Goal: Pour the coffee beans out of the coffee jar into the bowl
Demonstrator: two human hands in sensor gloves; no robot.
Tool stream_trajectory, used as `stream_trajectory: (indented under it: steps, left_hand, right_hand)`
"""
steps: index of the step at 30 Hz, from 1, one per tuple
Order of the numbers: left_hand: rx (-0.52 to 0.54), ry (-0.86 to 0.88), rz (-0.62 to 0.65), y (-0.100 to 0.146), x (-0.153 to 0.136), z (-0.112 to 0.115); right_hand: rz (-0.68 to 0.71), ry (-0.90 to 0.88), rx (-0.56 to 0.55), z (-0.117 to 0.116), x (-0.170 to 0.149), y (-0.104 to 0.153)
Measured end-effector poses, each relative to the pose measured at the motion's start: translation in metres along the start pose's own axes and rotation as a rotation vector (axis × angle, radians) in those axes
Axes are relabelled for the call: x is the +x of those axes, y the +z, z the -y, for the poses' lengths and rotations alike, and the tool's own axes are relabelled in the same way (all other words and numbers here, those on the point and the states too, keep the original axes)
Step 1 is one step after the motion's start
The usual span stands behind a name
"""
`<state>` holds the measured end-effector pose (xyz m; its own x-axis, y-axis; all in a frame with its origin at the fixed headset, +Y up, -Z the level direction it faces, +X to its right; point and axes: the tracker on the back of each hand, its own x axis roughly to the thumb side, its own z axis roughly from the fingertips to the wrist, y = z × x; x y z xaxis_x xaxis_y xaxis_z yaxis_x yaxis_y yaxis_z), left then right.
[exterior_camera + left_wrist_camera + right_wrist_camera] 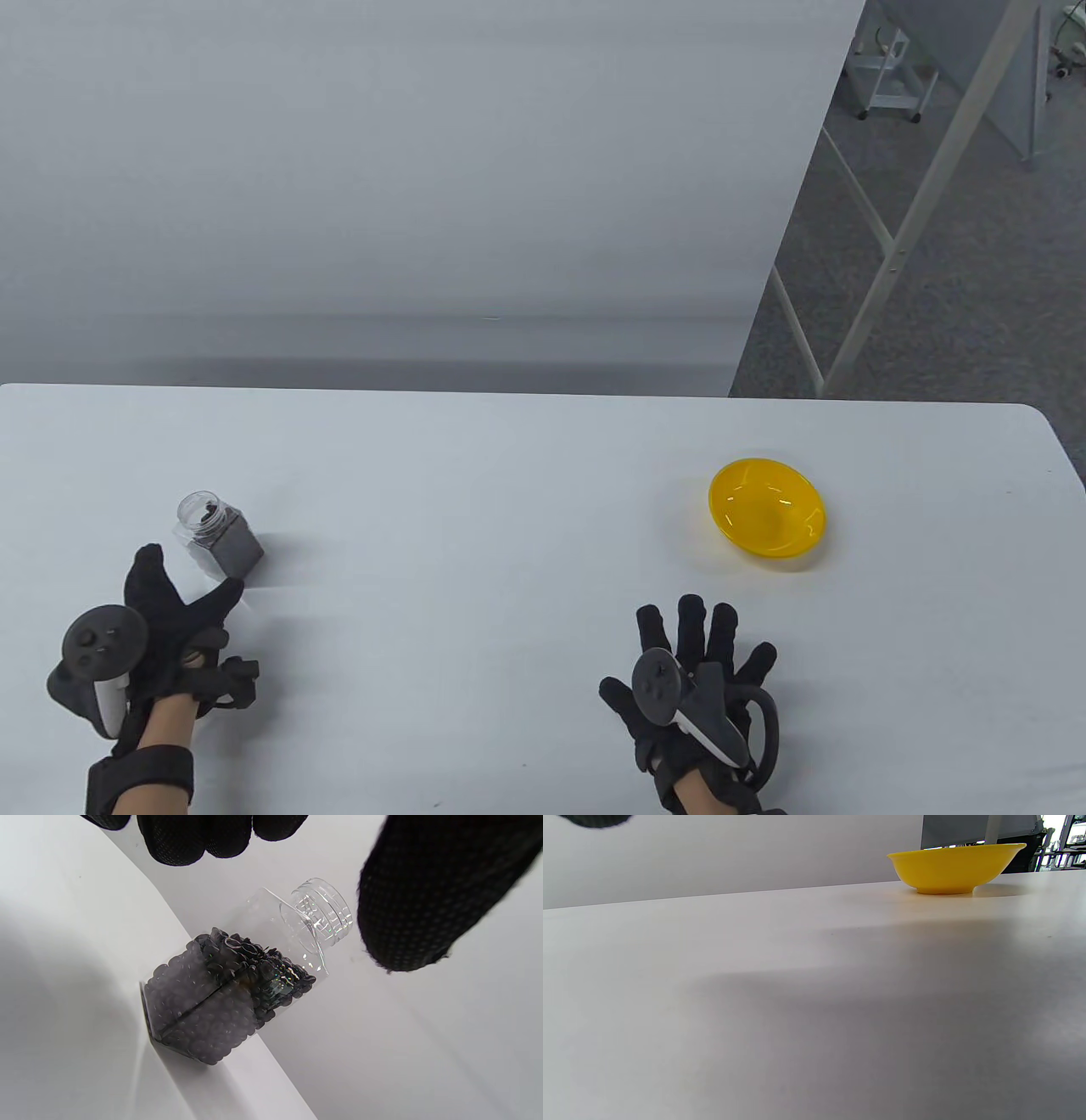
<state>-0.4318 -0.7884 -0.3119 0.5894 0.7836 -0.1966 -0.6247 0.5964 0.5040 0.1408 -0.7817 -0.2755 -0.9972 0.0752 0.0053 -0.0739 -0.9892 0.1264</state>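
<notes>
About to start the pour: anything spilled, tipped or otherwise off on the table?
Nothing stands out. The coffee jar stands upright and uncapped near the left hand, beans inside. The yellow bowl sits upright and empty beyond the right hand. No beans on the table.

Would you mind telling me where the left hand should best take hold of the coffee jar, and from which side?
Probably the jar is best gripped around its square lower body, below the narrow open neck, with the left hand coming in from the near side, where it already lies open. The flat sides give the fingers firm purchase, and the lidless mouth stays free for pouring into the bowl.
</notes>
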Motion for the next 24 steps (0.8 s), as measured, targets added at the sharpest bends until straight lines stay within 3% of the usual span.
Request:
stream_trajectory:
  steps: [5, 24]
  left_hand:
    - [-0.112, 0.025, -0.017, -0.017, -0.004, 0.010]
    - [-0.134, -0.048, -0.025, -0.063, -0.005, 0.025]
  right_hand:
    - [0.001, 0.005, 0.003, 0.000, 0.000, 0.000]
    - [-0.014, -0.008, 0.015, 0.000, -0.001, -0.001]
